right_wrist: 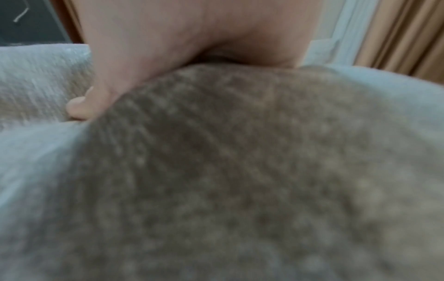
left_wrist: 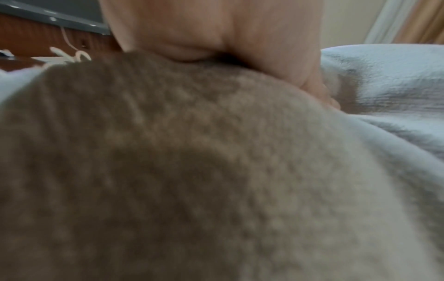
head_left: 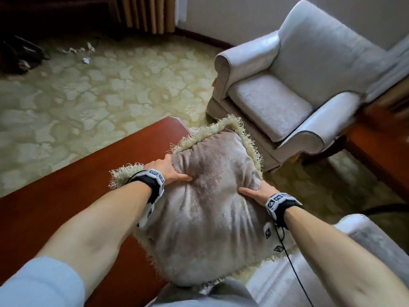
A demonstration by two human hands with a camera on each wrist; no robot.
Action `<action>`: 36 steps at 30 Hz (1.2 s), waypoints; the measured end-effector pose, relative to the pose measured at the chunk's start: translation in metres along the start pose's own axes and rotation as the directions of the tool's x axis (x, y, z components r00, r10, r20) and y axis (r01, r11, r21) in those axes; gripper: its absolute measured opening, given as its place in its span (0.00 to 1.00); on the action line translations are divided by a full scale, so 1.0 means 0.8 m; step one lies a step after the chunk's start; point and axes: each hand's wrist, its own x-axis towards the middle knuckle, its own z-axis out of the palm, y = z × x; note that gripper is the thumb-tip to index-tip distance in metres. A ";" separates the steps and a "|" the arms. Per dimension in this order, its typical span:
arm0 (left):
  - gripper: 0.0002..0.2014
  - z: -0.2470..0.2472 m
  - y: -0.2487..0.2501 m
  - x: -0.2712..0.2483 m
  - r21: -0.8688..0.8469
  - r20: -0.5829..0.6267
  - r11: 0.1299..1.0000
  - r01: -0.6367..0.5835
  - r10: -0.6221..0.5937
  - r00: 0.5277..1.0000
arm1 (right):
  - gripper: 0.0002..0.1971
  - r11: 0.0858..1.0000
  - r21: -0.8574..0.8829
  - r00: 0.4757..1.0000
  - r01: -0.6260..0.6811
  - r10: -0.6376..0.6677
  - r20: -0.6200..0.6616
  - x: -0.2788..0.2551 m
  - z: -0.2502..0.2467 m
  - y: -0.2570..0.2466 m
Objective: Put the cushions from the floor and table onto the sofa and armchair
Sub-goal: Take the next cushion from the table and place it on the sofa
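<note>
Gripping a fringed cushion (head_left: 205, 209) from both sides, the person holds it over the near corner of the red-brown table (head_left: 66, 196). The left hand (head_left: 169, 170) clasps the cushion's left edge, thumb pressed into the top face and the other fingers wrapped out of sight behind the edge; the left wrist view shows the thumb (left_wrist: 310, 76) dug into the plush fabric. The right hand (head_left: 257, 191) clasps the opposite edge in the same way, thumb on top and the remaining fingers hidden beyond the cushion; in the right wrist view its thumb (right_wrist: 96, 98) sinks into the fabric too. How the hidden fingers are spaced cannot be told.

A pale fringe runs round the cushion, and its far corner points toward the armchair (head_left: 298, 85), which stands just past the table's far end on the patterned carpet (head_left: 99, 96). The armchair's seat holds no cushion. A light upholstered sofa arm (head_left: 365, 240) lies beside the table's near end, just under the person's right forearm. Scraps of white paper (head_left: 86, 60) lie on the carpet well beyond the table, near a dark bag (head_left: 20, 56).
</note>
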 end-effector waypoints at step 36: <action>0.50 0.170 0.872 -0.076 0.412 0.438 0.272 -0.870 0.778 0.451 | 0.64 0.362 0.734 0.546 -0.575 0.838 0.014 -0.182 -0.095 0.634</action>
